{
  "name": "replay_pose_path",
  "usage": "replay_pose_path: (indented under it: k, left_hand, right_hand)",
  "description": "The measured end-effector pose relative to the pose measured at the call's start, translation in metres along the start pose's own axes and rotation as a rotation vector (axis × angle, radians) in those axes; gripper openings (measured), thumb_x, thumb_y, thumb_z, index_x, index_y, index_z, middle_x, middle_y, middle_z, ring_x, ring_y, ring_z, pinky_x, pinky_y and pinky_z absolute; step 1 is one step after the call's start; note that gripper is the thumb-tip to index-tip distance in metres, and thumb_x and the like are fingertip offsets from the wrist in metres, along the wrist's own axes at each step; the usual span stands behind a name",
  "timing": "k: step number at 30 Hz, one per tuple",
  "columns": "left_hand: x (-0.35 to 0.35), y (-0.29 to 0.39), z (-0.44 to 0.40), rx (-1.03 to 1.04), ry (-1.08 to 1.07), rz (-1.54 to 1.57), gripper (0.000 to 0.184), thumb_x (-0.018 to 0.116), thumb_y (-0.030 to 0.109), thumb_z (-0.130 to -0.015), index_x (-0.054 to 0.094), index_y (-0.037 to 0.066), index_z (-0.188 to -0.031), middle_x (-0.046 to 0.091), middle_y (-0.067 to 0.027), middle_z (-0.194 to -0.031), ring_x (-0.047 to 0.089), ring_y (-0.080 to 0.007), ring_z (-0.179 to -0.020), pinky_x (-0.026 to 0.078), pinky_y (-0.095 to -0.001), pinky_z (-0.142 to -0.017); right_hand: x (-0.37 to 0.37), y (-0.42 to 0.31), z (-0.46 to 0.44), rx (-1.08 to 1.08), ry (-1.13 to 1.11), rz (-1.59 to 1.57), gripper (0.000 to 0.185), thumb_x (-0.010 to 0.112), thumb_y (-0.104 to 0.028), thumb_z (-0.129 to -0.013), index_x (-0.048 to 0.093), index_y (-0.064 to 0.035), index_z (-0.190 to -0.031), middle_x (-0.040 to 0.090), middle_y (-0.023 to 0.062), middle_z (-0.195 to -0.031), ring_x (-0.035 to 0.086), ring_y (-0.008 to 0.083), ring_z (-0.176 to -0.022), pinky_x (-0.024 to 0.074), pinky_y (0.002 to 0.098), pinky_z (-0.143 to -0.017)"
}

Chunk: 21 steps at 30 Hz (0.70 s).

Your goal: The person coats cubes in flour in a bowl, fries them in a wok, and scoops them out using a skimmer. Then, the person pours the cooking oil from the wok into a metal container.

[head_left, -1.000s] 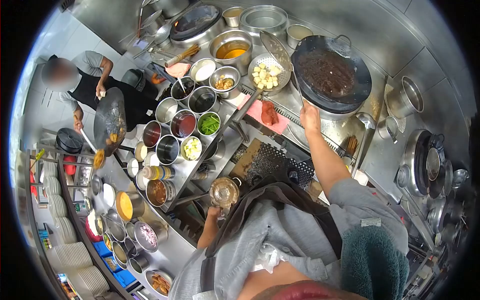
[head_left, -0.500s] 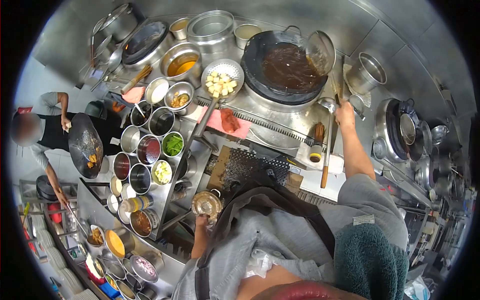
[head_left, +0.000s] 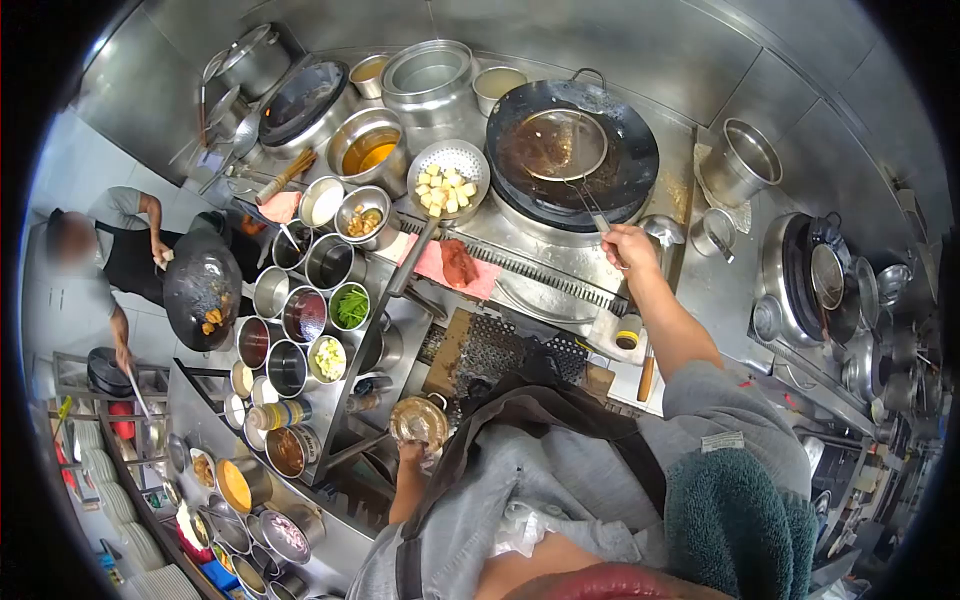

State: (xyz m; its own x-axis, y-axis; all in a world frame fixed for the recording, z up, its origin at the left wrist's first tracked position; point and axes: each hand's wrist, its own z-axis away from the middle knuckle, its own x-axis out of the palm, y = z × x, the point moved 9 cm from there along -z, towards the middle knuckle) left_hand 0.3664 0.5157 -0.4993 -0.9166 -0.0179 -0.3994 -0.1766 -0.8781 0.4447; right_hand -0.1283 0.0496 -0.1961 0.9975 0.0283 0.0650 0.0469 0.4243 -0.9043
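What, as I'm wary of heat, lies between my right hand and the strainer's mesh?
The strainer's metal handle joins your right hand to the mesh, crossing the near edge of the wok in the head view.

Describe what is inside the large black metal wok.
Dark brown contents show in the wok, beside a round wire-mesh strainer; what lies directly beneath the strainer cannot be made out.
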Motion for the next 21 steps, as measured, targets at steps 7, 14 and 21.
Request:
replay_pose_path:
  k: [7, 14, 21]
  left_hand:
    - [0.007, -0.029, 0.024, -0.028, -0.014, -0.052, 0.03, 0.053, 0.026, -0.08, 0.064, 0.001, -0.091, 0.064, -0.0143, -0.087, 0.062, -0.0242, -0.078, 0.048, -0.0355, -0.065]
    - [0.005, 0.016, 0.011, 0.021, 0.012, -0.02, 0.031, 0.052, 0.028, -0.08, 0.064, 0.002, -0.09, 0.064, -0.0143, -0.084, 0.063, -0.0248, -0.076, 0.049, -0.0364, -0.063]
    - [-0.002, 0.061, 0.0, 0.033, 0.044, 0.082, 0.032, 0.052, 0.03, -0.081, 0.064, 0.002, -0.089, 0.064, -0.0143, -0.082, 0.063, -0.0255, -0.074, 0.049, -0.0373, -0.062]
  right_hand:
    - [0.031, -0.03, -0.008, -0.076, -0.02, -0.067, 0.005, 0.054, -0.007, -0.079, 0.056, -0.0037, -0.075, 0.052, 0.0021, -0.055, 0.044, 0.0092, -0.036, 0.0278, 0.0227, -0.031]
    - [0.06, -0.066, -0.031, -0.153, -0.063, -0.167, 0.01, 0.053, -0.007, -0.08, 0.056, -0.0028, -0.071, 0.053, 0.0038, -0.055, 0.045, 0.0113, -0.037, 0.0288, 0.0244, -0.032]
    - [0.006, -0.127, -0.073, -0.339, 0.027, -0.344, 0.011, 0.055, -0.007, -0.08, 0.054, -0.0035, -0.07, 0.055, 0.0062, -0.056, 0.047, 0.0125, -0.038, 0.0334, 0.0255, -0.032]
